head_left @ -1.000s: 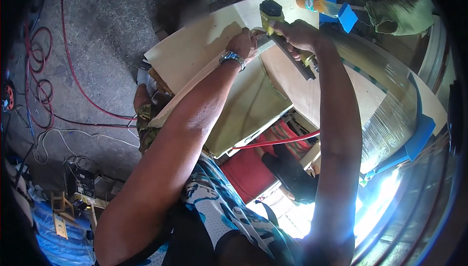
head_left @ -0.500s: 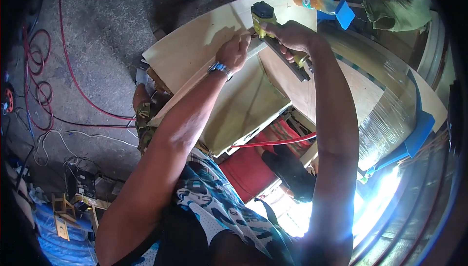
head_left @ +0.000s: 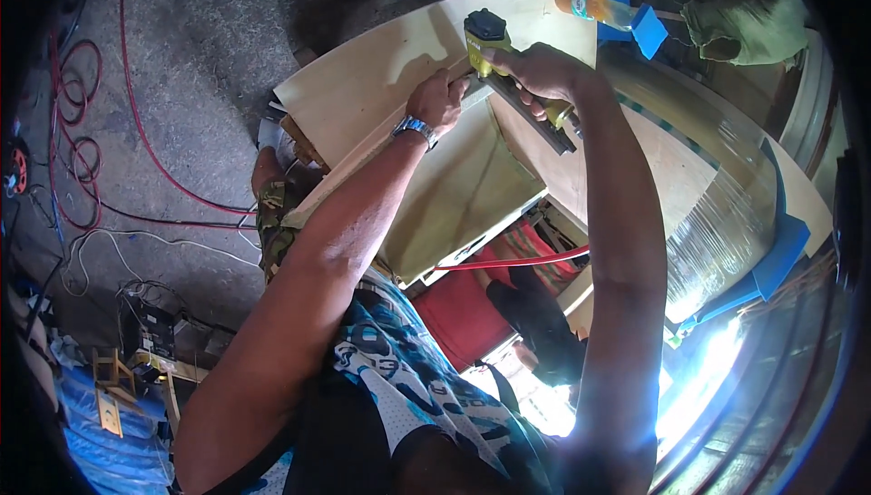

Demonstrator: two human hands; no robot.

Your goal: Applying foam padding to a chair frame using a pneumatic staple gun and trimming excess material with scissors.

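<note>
My right hand (head_left: 544,78) grips a yellow-and-black pneumatic nail gun (head_left: 490,37), whose long magazine slants down to the right. The gun's nose sits at a pale wooden strip (head_left: 336,173) where curved plywood panels (head_left: 354,78) meet. Just left of the nose, my left hand (head_left: 437,98) has its fingers curled over that strip. Below the strip lies an olive-tan panel (head_left: 454,214), and another plywood panel (head_left: 535,177) slopes away to the right under the gun.
Coiled red hoses and cables (head_left: 77,159) lie on the concrete floor. An orange bottle (head_left: 585,7), blue pieces (head_left: 649,32) and green cloth (head_left: 744,28) lie upper right. A plastic-wrapped curved form (head_left: 717,241) is at right. A camouflage-clad leg (head_left: 272,214) shows left of the plywood.
Compared with a second earlier, my left hand has shifted slightly down and left along the strip. The nail gun and my right hand have moved a little to the left.
</note>
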